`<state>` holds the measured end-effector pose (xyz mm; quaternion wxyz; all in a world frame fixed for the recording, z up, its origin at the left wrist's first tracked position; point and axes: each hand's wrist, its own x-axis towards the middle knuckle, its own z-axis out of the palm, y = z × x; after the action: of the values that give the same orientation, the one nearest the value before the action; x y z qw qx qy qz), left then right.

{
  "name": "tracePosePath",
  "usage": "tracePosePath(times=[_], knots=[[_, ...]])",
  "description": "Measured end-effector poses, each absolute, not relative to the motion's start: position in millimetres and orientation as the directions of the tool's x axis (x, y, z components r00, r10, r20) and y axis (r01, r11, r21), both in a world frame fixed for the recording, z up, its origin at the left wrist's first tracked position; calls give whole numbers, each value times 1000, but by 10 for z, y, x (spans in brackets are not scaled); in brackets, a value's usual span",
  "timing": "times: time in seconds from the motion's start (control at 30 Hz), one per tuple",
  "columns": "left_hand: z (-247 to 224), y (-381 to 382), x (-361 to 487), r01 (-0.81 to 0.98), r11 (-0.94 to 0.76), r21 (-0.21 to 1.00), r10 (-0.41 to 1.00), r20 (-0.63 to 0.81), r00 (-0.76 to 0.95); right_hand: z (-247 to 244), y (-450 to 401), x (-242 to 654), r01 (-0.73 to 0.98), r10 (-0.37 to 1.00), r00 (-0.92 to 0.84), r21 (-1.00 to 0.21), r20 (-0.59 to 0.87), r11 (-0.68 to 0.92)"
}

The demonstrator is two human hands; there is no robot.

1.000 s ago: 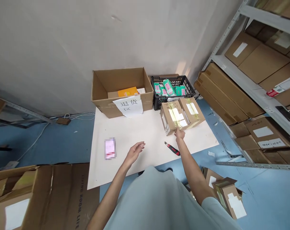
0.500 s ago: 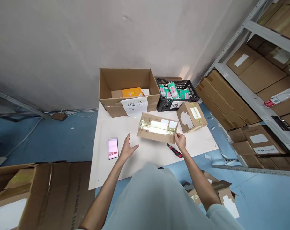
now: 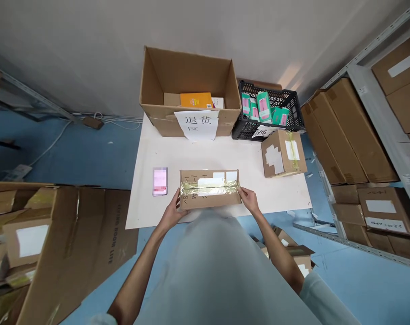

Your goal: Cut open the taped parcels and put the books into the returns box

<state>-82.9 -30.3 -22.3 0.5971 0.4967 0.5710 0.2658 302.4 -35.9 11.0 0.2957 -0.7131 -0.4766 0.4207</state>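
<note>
A flat cardboard box (image 3: 211, 201), taped across with shiny tape and bearing white labels, is at the near side of the white table (image 3: 238, 155). My left hand (image 3: 172, 211) grips its left end, fingers behind and thumb along the front lower corner. At the opposite end my right hand (image 3: 250, 200) pinches the right edge. To the left a phone (image 3: 160, 182) with a lit screen lies on the table. A taped carton (image 3: 286, 164) with white labels stands to the right. The red-and-black utility knife is not visible now.
Behind stands a large open carton (image 3: 157, 119) with an orange box (image 3: 196, 100) inside. Beside it, a black crate (image 3: 294, 110) holds several green-and-pink packs (image 3: 264, 107). Shelving (image 3: 384, 126) with cartons borders the right; a big carton (image 3: 96, 225) of boxes sits lower left.
The flat box has come nearer to me and turned level. My left hand, open and apart before, now holds its left end. The view has tilted down, and the knife has gone from sight.
</note>
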Motion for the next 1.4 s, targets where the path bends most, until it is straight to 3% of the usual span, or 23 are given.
tracePosePath(times=[0.1, 0.2, 0.43, 0.67, 0.8, 0.9, 0.97, 1.07, 1.2, 1.4], knots=[[-248, -325, -747, 217, 403, 889, 883, -440, 164, 45, -500, 3076, 238, 924, 42, -894, -381, -379], [-242, -320, -694, 223, 421, 879, 880, -456, 134, -53, -635, 3077, 187, 905, -55, -895, -422, -406], [-53, -294, -626, 272, 447, 852, 879, -475, 46, -156, -693, 2973, 227, 929, 41, -902, -367, -366], [419, -220, -617, 233, 484, 843, 870, -492, -28, 151, -507, 3133, 319, 932, 135, -875, -337, -363], [548, -43, -518, 415, 531, 739, 845, -499, -192, 356, -278, 3144, 410, 918, 220, -822, -331, -395], [422, 91, -412, 563, 545, 621, 832, -484, -272, 329, -114, 3115, 477, 880, 265, -740, -395, -475], [249, 110, -361, 570, 562, 600, 816, -515, -262, 220, -62, 3115, 504, 857, 245, -696, -453, -511], [-53, -36, -365, 447, 568, 691, 816, -541, -202, 0, -137, 3189, 480, 859, 182, -719, -479, -503], [-388, -460, -508, 191, 570, 799, 819, -535, -207, -300, -503, 3367, 298, 875, 220, -824, -432, -482], [-625, -914, -581, 224, 565, 794, 825, -549, -135, -608, -1072, 3328, 266, 907, 75, -869, -413, -418]])
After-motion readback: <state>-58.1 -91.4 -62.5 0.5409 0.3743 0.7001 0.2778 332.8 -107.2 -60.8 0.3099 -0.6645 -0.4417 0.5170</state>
